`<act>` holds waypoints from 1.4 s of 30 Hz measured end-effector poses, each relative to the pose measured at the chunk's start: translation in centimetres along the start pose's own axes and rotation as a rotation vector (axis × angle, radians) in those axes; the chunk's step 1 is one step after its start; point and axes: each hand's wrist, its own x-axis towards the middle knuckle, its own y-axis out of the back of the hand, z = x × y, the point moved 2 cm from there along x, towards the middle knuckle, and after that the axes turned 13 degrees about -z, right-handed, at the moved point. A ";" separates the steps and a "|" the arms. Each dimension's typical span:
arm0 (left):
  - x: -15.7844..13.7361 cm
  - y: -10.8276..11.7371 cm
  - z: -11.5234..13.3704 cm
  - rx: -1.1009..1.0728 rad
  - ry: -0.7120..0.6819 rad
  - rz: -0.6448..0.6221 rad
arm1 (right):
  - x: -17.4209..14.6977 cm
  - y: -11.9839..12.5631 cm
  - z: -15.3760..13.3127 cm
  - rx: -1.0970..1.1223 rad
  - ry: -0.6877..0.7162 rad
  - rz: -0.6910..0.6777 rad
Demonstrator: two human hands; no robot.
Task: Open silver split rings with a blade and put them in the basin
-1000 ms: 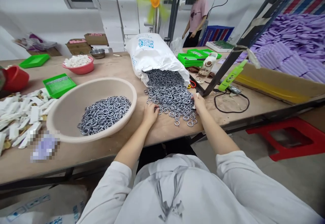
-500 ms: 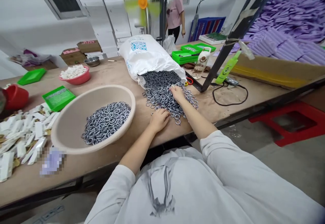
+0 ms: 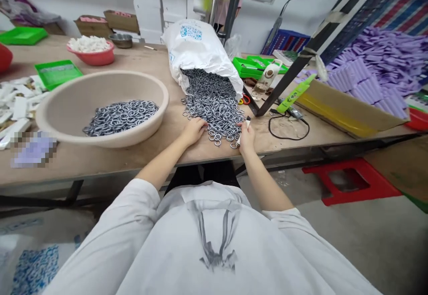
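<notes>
Dark grey metallic rings (image 3: 219, 107) spill in a heap from the mouth of a white sack (image 3: 203, 47) lying on the table. At the heap's near left edge is my left hand (image 3: 194, 131), its fingers curled together at the rings; what is in them, if anything, is hidden. My right hand (image 3: 247, 136), on the heap's near right side, is closed around a slim white piece (image 3: 243, 130) with a dark end at the top. More of the same rings lie in a large beige basin (image 3: 50, 115) to the left.
A slanted dark metal post (image 3: 284, 78) stands right of the sack, with scissors (image 3: 245, 99), a green tube (image 3: 296, 95) and a black cable (image 3: 284, 138) nearby. White pieces (image 3: 20, 107) and a green tray (image 3: 57, 72) lie at left. A carton (image 3: 347, 112) holds purple pieces. A red stool (image 3: 354, 181) stands below.
My right hand has drawn back from the rings toward the table edge and now shows a white piece in its grip. My left hand stays by the heap's near edge. The view has shifted.
</notes>
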 end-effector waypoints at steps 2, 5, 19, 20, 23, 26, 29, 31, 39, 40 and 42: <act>-0.1 0.0 0.1 0.009 0.022 -0.005 | -0.2 -1.7 0.0 -0.006 0.019 -0.026; -0.5 0.2 0.1 0.043 0.072 0.020 | 0.4 -3.4 -0.5 0.000 0.051 -0.027; -1.9 0.2 0.8 0.131 -0.032 -0.165 | -1.1 -3.0 -1.6 0.036 0.098 0.028; -1.9 0.2 0.8 0.116 -0.030 -0.159 | -1.1 -3.0 -1.7 0.039 0.096 0.037; -1.8 0.1 0.4 0.062 -0.022 -0.127 | -1.3 -3.0 -2.0 0.067 0.101 0.047; -1.7 0.4 0.1 -0.016 0.037 -0.085 | -1.6 -2.7 -2.4 0.117 0.105 0.035; -1.6 0.8 0.4 -0.263 0.128 0.001 | -2.6 -2.3 -3.8 0.065 0.168 0.051; -1.9 1.0 1.3 -0.554 0.160 0.067 | -3.5 -2.5 -5.3 0.005 0.184 -0.007; -4.2 0.9 7.1 -1.311 0.152 0.177 | -5.6 -6.0 -10.4 0.373 0.174 -0.606; -4.4 0.8 7.5 -1.358 0.163 0.188 | -5.6 -6.3 -10.7 0.426 0.146 -0.632; -4.7 0.7 8.1 -1.418 0.173 0.190 | -5.6 -6.6 -11.0 0.512 0.072 -0.686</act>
